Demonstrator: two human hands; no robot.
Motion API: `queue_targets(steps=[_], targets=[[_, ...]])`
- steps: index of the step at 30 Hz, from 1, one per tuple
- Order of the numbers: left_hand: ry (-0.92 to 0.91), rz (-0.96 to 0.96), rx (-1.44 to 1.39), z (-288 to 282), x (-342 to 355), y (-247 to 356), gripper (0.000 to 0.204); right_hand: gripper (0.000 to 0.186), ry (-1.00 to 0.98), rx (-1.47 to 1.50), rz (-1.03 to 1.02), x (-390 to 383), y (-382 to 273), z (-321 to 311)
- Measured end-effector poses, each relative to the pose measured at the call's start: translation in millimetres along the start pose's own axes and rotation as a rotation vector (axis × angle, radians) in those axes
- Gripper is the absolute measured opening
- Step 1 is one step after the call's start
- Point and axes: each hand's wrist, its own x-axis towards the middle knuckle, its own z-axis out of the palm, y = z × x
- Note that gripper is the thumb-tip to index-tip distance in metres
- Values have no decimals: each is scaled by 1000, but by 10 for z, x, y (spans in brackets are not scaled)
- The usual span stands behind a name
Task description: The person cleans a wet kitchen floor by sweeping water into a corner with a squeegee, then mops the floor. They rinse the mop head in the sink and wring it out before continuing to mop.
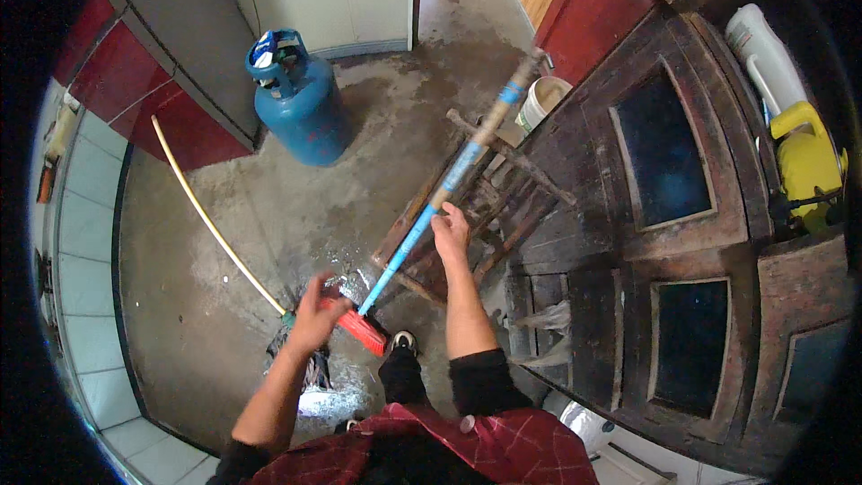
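Concrete floor (269, 211) runs from beyond my left hand (314, 313) out to the pale tiled wall (90, 283) on its left; widest room is on that side, crossed by the mop's yellowish pole (220, 238), which slants away, ahead and left of that hand. Dark mop strands (316, 368) on wet floor, just below the hand in view.

Far ahead of both hands: blue gas cylinder (301, 117), standing upright, with floor around it. Room tighter on the right: dark wooden cabinet (642, 247) with glazed panels walls off that side of my right hand (451, 232). Rough wooden frame (539, 178) with rungs lies close by, partly beneath the broom's pole; white bucket (545, 97) farther on, against the cabinet side.

Broom (401, 257) runs diagonally between the hands: red head (361, 330) just right of my left fingers, blue-taped pole rising past my right.

Left: arm angled inward, fingers spread and bent, nothing held; contact with the red head uncertain. Right: forearm reaching forward, fingers half-curled at the pole; cannot tell whether they close round it. Dark sleeves end below both bare forearms.
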Motion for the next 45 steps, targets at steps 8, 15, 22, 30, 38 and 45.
queue_targets(steps=[8, 15, 22, 30, 38, 45], targets=[[-48, 148, 72, 469, 2259, 328, 110, 57, 436, -709, -16, 438, -353, -777], [-179, 382, 144, 1812, 3352, -870, 89, 71, 306, -1170, -666, 1213, -374, -1563], [-378, 352, 200, 1759, 3199, -589, 40, 53, 92, -1231, -133, 1522, -722, -1522], [-77, 156, 115, 314, 1538, -529, 21, 24, -64, -1143, -260, -502, -975, -1300], [-253, 244, -228, -423, -68, -501, 19, 12, -159, -865, -138, -2829, -585, -630], [-247, 428, -110, -1055, -804, -818, 16, 15, 39, -802, -126, -4229, -252, -182]])
